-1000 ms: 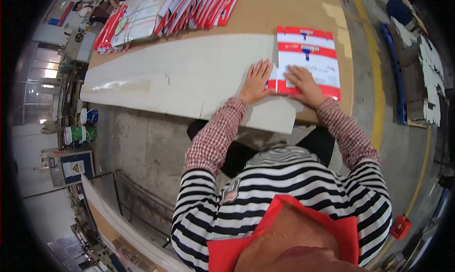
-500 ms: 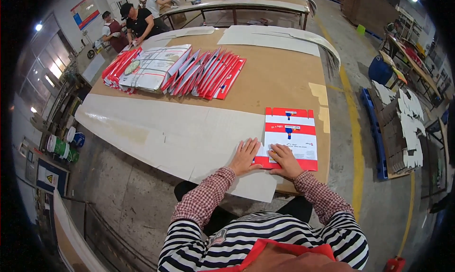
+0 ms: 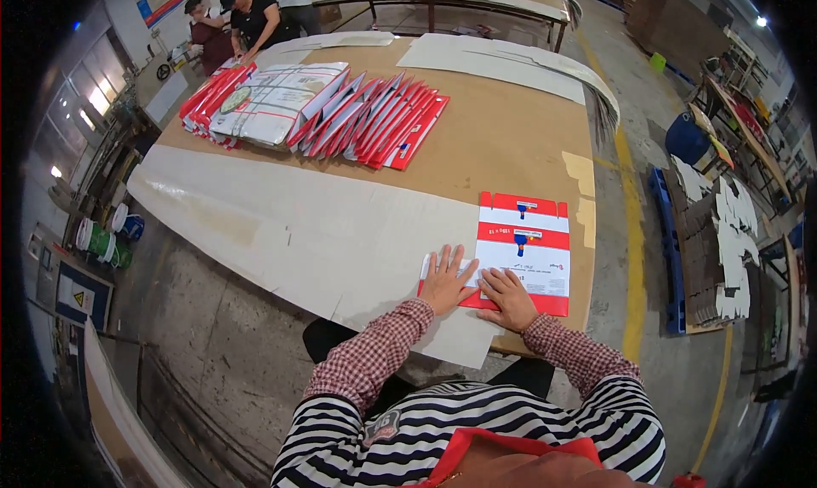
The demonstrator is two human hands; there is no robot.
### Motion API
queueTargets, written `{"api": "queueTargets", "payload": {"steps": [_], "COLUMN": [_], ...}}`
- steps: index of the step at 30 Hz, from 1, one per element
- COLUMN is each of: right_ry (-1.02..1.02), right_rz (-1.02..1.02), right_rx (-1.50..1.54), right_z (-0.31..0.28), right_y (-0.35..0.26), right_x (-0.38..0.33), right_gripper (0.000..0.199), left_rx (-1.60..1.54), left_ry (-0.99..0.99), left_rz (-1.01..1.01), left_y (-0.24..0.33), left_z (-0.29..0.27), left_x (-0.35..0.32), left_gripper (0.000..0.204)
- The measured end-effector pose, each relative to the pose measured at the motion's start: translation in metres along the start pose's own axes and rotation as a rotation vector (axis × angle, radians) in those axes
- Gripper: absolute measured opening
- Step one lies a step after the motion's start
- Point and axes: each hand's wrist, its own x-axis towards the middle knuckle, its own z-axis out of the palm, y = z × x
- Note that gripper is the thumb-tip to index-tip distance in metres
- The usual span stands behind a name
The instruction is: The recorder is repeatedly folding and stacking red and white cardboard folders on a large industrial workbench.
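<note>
A flattened red and white printed carton [image 3: 532, 262] lies on the near right part of the table. My left hand [image 3: 447, 281] rests flat on the carton's left side, fingers spread; a white panel edged in red shows around it. My right hand [image 3: 509, 299] lies on the lower left of the carton, fingers stretched out and touching the surface. Both hands are open and hold nothing. The part of the carton under my palms is hidden.
On the table's far left lies a row of folded red and white cartons [image 3: 387, 120], beside a strapped white bundle [image 3: 272, 101]. Grey board sheets [image 3: 281, 233] cover the near table edge. A blue pallet with stacked board [image 3: 711, 241] stands at right. Other people work at the back left.
My left hand has moved slightly, and a panel edged in red now shows on its left side. My right hand stays on the carton's lower left. The whole view has shifted a little.
</note>
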Motion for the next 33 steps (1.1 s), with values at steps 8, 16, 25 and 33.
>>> {"api": "queueTargets", "payload": {"steps": [8,16,25,33], "right_ry": [-0.049,0.789,0.832,0.847], "right_rz": [0.049,0.807,0.852,0.475], "right_rx": [0.221,0.926,1.847,1.159], "right_z": [-0.011,0.002,0.02,-0.098], "right_y": [0.008,0.037,-0.018,0.112], "right_x": [-0.002,-0.115,-0.014,-0.009], "right_gripper": [0.055,0.051,0.05,0.053], "left_rx": [-0.023,-0.144,-0.697,-0.536], "left_ry": [0.051,0.15,0.261,0.641], "left_rz": [-0.037,-0.017,-0.006,-0.147], "left_y": [0.001,-0.002,0.041,-0.029], "left_z": [0.004,0.014,0.024,-0.009], "left_x": [0.0,0.003,0.049,0.02], "left_gripper": [0.051,0.05,0.057,0.061]}}
